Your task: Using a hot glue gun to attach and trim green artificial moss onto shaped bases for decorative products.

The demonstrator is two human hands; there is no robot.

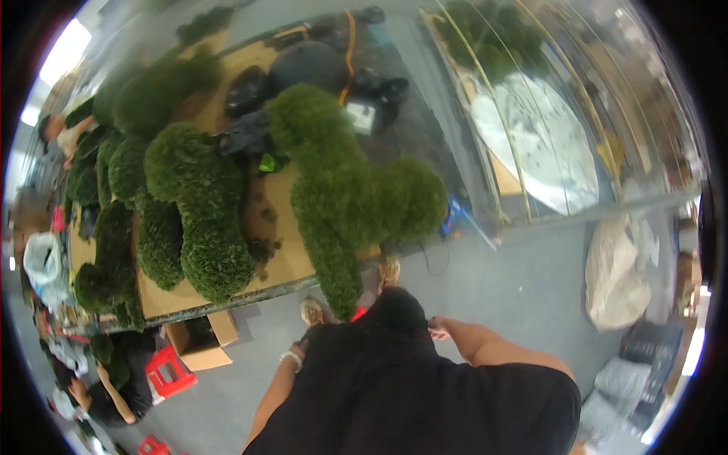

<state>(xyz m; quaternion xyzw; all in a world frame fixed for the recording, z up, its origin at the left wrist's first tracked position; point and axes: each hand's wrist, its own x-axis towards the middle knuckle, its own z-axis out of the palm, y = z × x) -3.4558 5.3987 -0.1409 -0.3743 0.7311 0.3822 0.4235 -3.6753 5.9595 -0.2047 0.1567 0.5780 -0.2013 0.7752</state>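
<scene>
My right hand (439, 327) is at the edge of my black shirt (425, 387), its fingers curled in against the cloth; what they hold, if anything, is hidden. My left hand (299, 350), with a pale band at the wrist, hangs by the shirt's other side, and its fingers are mostly hidden. Ahead of me a large artificial green topiary figure (341, 189) with rounded limbs lies over the table's front edge, apart from both hands. Left of it, another bushy green figure (201, 205) rests on the cardboard-covered table (284, 262).
More green figures (155, 91) crowd the table's left side. Black bags (307, 64) lie at its back. An open cardboard box (201, 341) and a red stool (168, 371) stand at left, beside a seated person (114, 387). A white sack (618, 273) sits at right.
</scene>
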